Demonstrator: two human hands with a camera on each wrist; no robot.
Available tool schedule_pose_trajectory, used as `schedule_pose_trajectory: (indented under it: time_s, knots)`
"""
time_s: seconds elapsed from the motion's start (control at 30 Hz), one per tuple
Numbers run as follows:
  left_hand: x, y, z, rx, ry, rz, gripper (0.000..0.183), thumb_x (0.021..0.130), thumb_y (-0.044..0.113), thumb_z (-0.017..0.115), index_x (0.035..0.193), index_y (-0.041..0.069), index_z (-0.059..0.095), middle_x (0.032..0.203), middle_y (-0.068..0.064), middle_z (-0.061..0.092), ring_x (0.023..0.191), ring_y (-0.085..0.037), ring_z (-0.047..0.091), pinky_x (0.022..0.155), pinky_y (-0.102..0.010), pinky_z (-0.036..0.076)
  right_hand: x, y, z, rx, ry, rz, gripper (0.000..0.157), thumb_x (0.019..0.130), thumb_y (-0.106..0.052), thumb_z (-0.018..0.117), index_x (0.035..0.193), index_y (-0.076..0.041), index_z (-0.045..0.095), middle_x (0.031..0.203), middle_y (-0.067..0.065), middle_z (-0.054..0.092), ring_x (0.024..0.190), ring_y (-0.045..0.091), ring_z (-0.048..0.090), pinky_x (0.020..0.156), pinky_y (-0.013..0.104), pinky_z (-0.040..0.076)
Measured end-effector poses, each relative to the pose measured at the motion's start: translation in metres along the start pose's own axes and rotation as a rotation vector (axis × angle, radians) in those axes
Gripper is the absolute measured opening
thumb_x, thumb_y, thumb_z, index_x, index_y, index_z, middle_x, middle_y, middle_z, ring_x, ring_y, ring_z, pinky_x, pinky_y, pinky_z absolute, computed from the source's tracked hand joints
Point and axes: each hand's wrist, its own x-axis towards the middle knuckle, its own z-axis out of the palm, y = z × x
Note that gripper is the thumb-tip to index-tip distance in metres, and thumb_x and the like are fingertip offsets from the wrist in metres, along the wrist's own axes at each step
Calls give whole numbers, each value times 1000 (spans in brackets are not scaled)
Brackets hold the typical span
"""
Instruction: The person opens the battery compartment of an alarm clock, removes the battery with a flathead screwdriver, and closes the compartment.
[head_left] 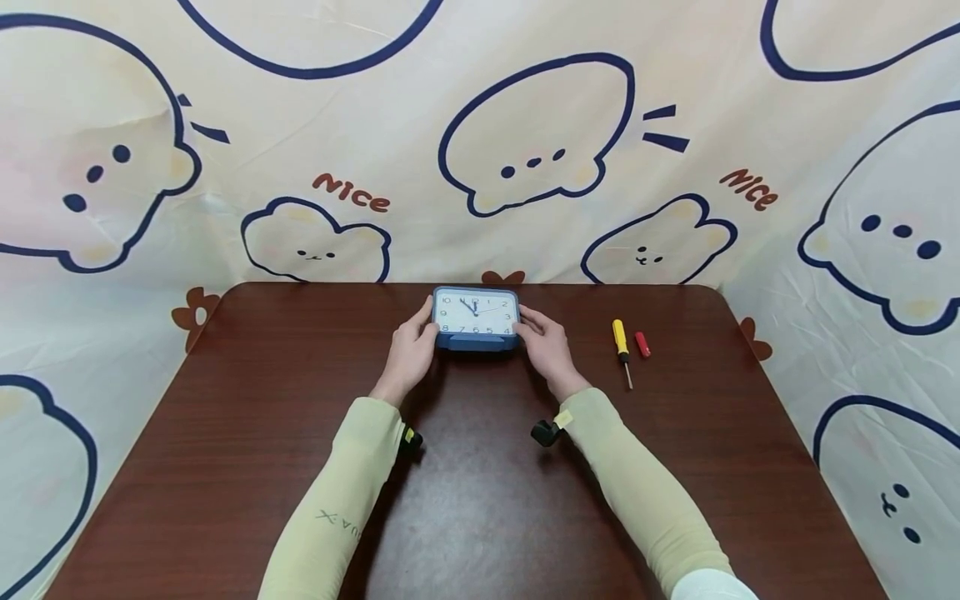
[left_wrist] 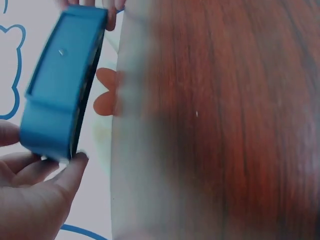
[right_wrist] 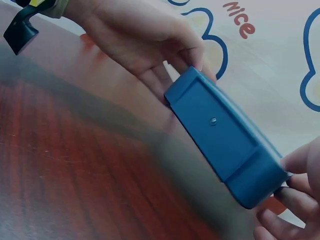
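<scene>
A blue alarm clock [head_left: 476, 317] with a white dial is held up near the table's far edge, face toward the head camera. My left hand [head_left: 411, 346] grips its left side, and my right hand [head_left: 546, 343] grips the right side. In the left wrist view, the clock's blue underside [left_wrist: 62, 60] shows a small screw in a recessed panel; the left fingers [left_wrist: 72, 175] pinch one end. The right wrist view shows that same base [right_wrist: 215, 130], with the right fingers [right_wrist: 297, 195] at its near end.
To the right on the brown table [head_left: 480, 500] lie a yellow-handled screwdriver [head_left: 620, 342] and a small red cylindrical piece [head_left: 642, 344]. A cartoon-printed cloth [head_left: 420, 125] hangs behind and at the sides.
</scene>
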Motion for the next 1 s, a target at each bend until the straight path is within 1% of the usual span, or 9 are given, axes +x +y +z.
schedule_pose_trajectory:
  time_s: [0.03,0.1,0.2,0.27,0.5,0.63,0.83,0.93,1.0]
  knots:
    - [0,0,1,2,-2,-1,50,98,24,39,147,29,28,146,4,35,73,-32,50,75,-37,39,0,1,1,-8,1,0,44,94,-25,59,137,-23,51,133,-2,52,117,7,49,92,31,43]
    - [0,1,1,6,-6,-6,51,98,22,38,148,29,25,148,5,31,76,-31,51,76,-36,39,0,4,2,-17,-4,7,44,94,-23,58,138,-24,50,134,-4,51,119,5,47,93,29,43]
    - [0,2,3,13,-14,-7,52,98,20,36,148,26,23,150,9,23,108,-19,49,86,-35,35,0,8,4,-17,-9,13,46,95,-21,57,139,-25,47,135,-5,49,119,5,46,92,29,43]
    - [0,1,4,21,-16,-6,52,99,18,37,149,23,23,151,7,23,121,-13,36,90,-35,32,0,10,5,-25,-5,14,46,95,-21,57,140,-24,47,135,-5,50,119,4,46,92,28,43]
    - [0,-4,6,60,-45,-21,54,98,14,39,149,17,23,152,2,24,134,-13,25,105,-37,27,3,16,5,-82,0,18,45,95,-19,57,139,-25,48,133,-5,51,121,2,43,94,27,41]
    - [1,-8,6,60,-52,-25,54,98,14,39,149,15,23,152,-2,24,135,-13,22,105,-38,27,5,16,5,-127,-9,11,46,94,-21,58,139,-25,48,134,-5,51,122,3,42,95,28,39]
    - [3,-13,6,55,-57,-51,54,98,16,39,149,13,23,152,-2,24,128,-15,32,96,-37,33,6,16,6,-159,-21,2,46,95,-22,57,139,-25,48,135,-4,51,125,5,39,100,30,35]
    - [3,-16,5,56,-65,-65,54,98,16,39,149,11,23,152,-2,23,116,-25,45,91,-37,34,6,16,7,-173,-32,-6,46,95,-23,57,140,-25,47,136,-3,49,126,7,39,101,32,34]
    - [4,-19,5,54,-73,-71,54,98,16,39,149,10,24,152,-3,24,110,-28,47,89,-38,34,7,16,7,-183,-33,-11,46,95,-24,57,139,-26,47,136,-3,49,125,8,40,100,32,35]
